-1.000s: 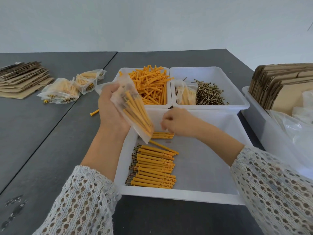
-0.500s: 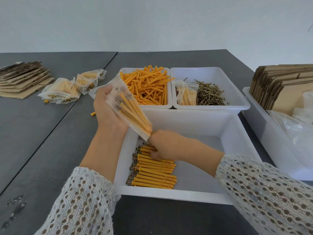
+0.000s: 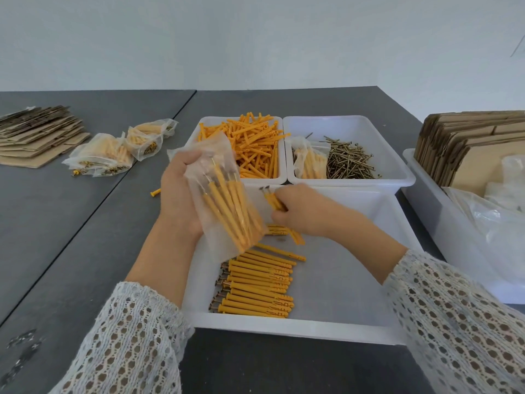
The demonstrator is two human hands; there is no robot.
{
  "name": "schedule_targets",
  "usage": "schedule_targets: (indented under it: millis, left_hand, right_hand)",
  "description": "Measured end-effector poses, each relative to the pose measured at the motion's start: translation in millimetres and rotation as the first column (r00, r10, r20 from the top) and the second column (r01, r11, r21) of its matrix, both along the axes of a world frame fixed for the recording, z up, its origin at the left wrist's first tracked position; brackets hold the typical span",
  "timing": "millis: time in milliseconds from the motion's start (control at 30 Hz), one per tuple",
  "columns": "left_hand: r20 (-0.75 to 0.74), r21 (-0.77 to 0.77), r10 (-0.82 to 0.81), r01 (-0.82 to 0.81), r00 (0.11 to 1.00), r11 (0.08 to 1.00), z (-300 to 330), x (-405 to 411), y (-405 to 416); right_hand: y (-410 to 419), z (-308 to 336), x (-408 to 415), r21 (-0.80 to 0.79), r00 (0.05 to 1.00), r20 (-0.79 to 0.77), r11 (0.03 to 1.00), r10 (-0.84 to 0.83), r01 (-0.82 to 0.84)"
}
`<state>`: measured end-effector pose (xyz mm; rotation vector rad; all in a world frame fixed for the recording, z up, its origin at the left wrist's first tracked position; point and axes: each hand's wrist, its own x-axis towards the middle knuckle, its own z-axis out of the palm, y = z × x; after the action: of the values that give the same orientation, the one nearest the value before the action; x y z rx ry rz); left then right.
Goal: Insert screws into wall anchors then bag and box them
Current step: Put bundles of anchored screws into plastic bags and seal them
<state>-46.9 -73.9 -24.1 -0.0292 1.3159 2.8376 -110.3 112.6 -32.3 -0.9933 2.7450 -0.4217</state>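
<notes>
A clear bag point(image 3: 224, 194) partly filled with orange anchors, screw heads up, is held upright and tilted in the left hand point(image 3: 181, 194), whose fingers and thumb curl round its upper edge. It hangs above the near-left part of the big tray point(image 3: 341, 328). Just right of the bag, the right hand point(image 3: 301, 211) pinches a few screwed anchors point(image 3: 272, 199); its grip is closed on them, their screw heads pointing up and left toward the bag's mouth.

Below the hands, on the tray's floor, a row of finished anchors point(image 3: 255, 285) lies side by side, screw heads to the left. A few more anchors point(image 3: 284, 233) lie loose under the right wrist, partly hidden by the bag.

Behind the tray stand two smaller bins, touching it. The left bin point(image 3: 204, 132) is heaped with bare orange anchors point(image 3: 255, 149). The right bin point(image 3: 395, 166) holds a pile of brass-coloured screws point(image 3: 349, 160) and, at its left side, a filled bag point(image 3: 309, 160).

On the table point(image 3: 71, 237) to the left lie two filled bags point(image 3: 119, 149), near each other, and past them a stack of flat cardboard point(image 3: 37, 137). One stray anchor point(image 3: 155, 192) lies on the table just left of the left hand. At the right edge another bin point(image 3: 431, 211) holds upright flat cardboard point(image 3: 468, 143) and clear plastic point(image 3: 494, 223). Both forearms wear white lace sleeves point(image 3: 127, 342).
</notes>
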Motion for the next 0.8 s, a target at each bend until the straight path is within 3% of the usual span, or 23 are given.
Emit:
schedule_targets:
  millis: [133,200,267,333,367,433,567,800]
  left_hand:
    - [0.144,-0.098,-0.210,0.225,0.967,0.969,-4.2,-0.1,5.6]
    - [0.199,-0.140,-0.256,0.286,0.946,0.948,-3.7,-1.9,12.0]
    - [0.231,-0.168,-0.267,0.308,0.936,0.936,-2.8,-2.7,18.1]
    - [0.239,-0.168,-0.283,0.327,0.929,0.930,-4.3,-4.2,20.8]
    - [0.239,-0.168,-0.292,0.336,0.926,0.927,-5.9,-6.0,21.4]
    - [0.215,-0.165,-0.323,0.360,0.922,0.918,-7.0,-8.3,23.8]
    - [0.192,-0.212,-0.409,0.444,0.892,0.870,-8.1,-8.6,27.5]
    - [0.158,-0.272,-0.394,0.424,0.905,0.864,-7.6,-9.7,29.8]
  right_hand:
    - [9.7,14.1,-9.2,-0.393,0.979,-0.069,0.907,-0.191,0.149]
    - [11.3,21.0,-12.8,-0.663,0.954,-0.038,0.722,-0.298,0.199]
    - [12.0,28.9,-12.0,-0.854,0.950,0.070,0.474,-0.306,0.216]
    - [11.9,33.2,-7.4,-0.936,0.962,0.177,0.267,-0.208,0.229]
    - [11.2,34.1,-4.6,-0.949,0.967,0.197,0.217,-0.162,0.229]
    - [7.7,34.9,0.2,-0.954,0.975,0.196,0.207,-0.108,0.215]
    - [0.9,33.9,5.8,-0.939,0.979,0.201,0.291,0.033,0.183]
    - [-4.1,27.9,12.0,-0.815,0.965,0.165,0.579,0.203,0.017]
